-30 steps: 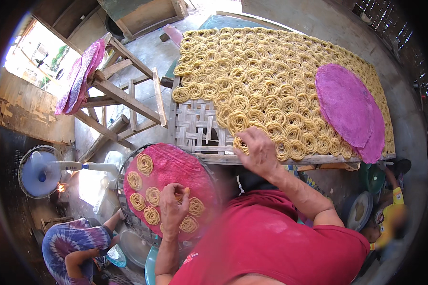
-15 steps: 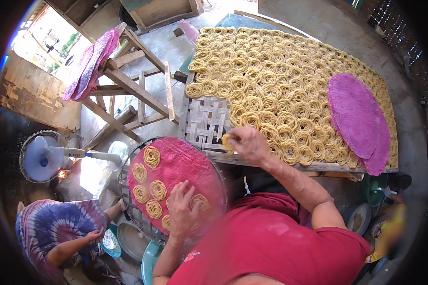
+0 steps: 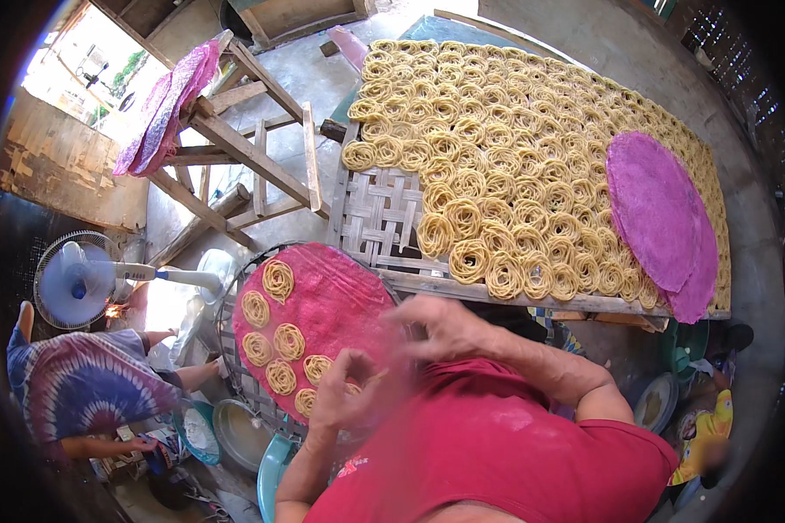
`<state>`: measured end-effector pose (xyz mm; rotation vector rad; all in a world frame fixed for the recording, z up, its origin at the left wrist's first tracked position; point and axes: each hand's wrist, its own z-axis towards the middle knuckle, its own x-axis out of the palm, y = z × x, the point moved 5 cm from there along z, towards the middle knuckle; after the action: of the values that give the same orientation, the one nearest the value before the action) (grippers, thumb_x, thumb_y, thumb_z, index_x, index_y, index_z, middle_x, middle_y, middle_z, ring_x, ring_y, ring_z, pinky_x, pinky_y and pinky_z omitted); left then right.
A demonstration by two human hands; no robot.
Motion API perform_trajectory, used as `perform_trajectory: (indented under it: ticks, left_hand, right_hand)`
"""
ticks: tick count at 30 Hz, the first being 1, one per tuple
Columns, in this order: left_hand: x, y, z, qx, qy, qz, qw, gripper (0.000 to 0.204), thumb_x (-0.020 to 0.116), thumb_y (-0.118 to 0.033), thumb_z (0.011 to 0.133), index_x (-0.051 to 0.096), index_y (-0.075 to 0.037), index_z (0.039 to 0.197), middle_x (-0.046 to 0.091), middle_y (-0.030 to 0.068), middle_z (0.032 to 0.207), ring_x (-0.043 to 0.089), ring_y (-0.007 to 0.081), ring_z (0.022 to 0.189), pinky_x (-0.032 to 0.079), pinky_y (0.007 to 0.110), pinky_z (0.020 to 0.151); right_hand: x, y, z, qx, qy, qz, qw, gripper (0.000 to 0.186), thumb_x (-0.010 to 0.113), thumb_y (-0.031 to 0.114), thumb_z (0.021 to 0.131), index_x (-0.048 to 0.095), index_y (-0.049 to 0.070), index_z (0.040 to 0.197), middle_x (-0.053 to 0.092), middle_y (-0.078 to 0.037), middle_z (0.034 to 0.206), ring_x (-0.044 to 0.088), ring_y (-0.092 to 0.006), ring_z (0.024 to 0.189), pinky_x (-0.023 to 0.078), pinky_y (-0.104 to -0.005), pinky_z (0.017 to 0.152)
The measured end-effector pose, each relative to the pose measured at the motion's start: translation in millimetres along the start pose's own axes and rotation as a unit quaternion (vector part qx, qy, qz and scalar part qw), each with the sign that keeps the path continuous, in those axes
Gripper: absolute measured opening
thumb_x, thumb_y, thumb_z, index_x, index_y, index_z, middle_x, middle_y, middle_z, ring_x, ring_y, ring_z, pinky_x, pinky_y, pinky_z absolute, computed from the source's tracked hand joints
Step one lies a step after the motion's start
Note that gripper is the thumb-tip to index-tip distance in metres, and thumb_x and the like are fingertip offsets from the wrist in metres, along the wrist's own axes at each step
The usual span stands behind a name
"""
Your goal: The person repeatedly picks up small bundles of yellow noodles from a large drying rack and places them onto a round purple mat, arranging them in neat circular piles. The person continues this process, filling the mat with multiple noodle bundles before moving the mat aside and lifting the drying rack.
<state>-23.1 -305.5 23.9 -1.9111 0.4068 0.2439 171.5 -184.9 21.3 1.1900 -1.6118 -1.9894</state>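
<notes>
A round pink cloth-covered tray (image 3: 340, 288) lies in front of me, with several coiled noodle nests (image 3: 289, 342) along its left side. Over its near part, my left hand (image 3: 336, 397) has its fingers curled in on a noodle nest (image 3: 353, 387), which they mostly hide. My right hand (image 3: 440, 329) hovers above the tray's right edge, somewhat blurred, its thumb and fingers bent but apart with nothing visible between them. Beyond it, rows of noodle nests (image 3: 514, 174) cover a woven rack (image 3: 379, 209), whose bare slats show at the near left corner.
Two purple oval cloths (image 3: 658, 213) lie over the rack's right part. A wooden frame (image 3: 253, 157) with pink cloths (image 3: 170, 109) stands far left, near a fan (image 3: 74, 279). People work at lower left (image 3: 96, 383) and right (image 3: 706, 436); basins (image 3: 244, 436) sit below the tray.
My right hand has come back from the rack to the tray, leaving the nest it held at the rack's near edge. My left hand has shifted slightly right and closed its fingers.
</notes>
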Motion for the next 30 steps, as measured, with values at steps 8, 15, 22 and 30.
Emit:
perform_trajectory:
  ticks: [8, 15, 22, 30]
  left_hand:
    - [-20.5, 1.3, 20.0, 0.143, -0.172, 0.093, 0.970, 0.050, 0.078, 0.001, 0.088, 0.062, 0.000, 0.135, 0.068, 0.0149, 0.129, 0.065, 0.0280, 0.121, 0.050, 0.040, 0.107]
    - [-91.0, 63.0, -4.9, -0.006, -0.304, 0.395, 0.867, 0.049, 0.075, -0.010, 0.090, 0.064, 0.000, 0.138, 0.058, 0.0216, 0.149, 0.050, 0.0413, 0.142, 0.037, 0.052, 0.121]
    - [-103.0, 64.2, 3.4, 0.014, -0.322, 0.223, 0.920, 0.044, 0.071, 0.002, 0.087, 0.065, 0.001, 0.130, 0.069, 0.0163, 0.120, 0.069, 0.0333, 0.110, 0.054, 0.045, 0.096]
    - [-48.8, 3.9, 31.2, 0.101, -0.193, -0.111, 0.970, 0.046, 0.074, 0.003, 0.088, 0.063, -0.002, 0.133, 0.068, 0.0092, 0.112, 0.068, 0.0185, 0.103, 0.055, 0.032, 0.093]
  right_hand:
    - [-18.0, -22.2, -4.8, 0.165, -0.109, 0.153, 0.968, 0.026, 0.076, 0.022, 0.096, 0.076, 0.001, 0.110, 0.078, -0.010, 0.096, 0.074, -0.0195, 0.090, 0.059, -0.0347, 0.082]
    - [-63.8, -40.9, 6.0, 0.024, -0.306, -0.247, 0.919, 0.013, 0.077, 0.019, 0.089, 0.075, 0.009, 0.096, 0.072, -0.011, 0.092, 0.070, -0.0319, 0.090, 0.057, -0.0431, 0.080]
    - [-60.4, -17.6, 1.0, -0.001, -0.364, -0.308, 0.879, 0.020, 0.079, 0.020, 0.088, 0.075, 0.011, 0.106, 0.068, -0.009, 0.097, 0.068, -0.0312, 0.092, 0.057, -0.0436, 0.079]
    - [9.1, 5.1, 38.4, -0.019, -0.092, 0.041, 0.995, 0.045, 0.082, 0.025, 0.091, 0.071, 0.005, 0.129, 0.075, -0.014, 0.114, 0.073, -0.0271, 0.106, 0.059, -0.0378, 0.092]
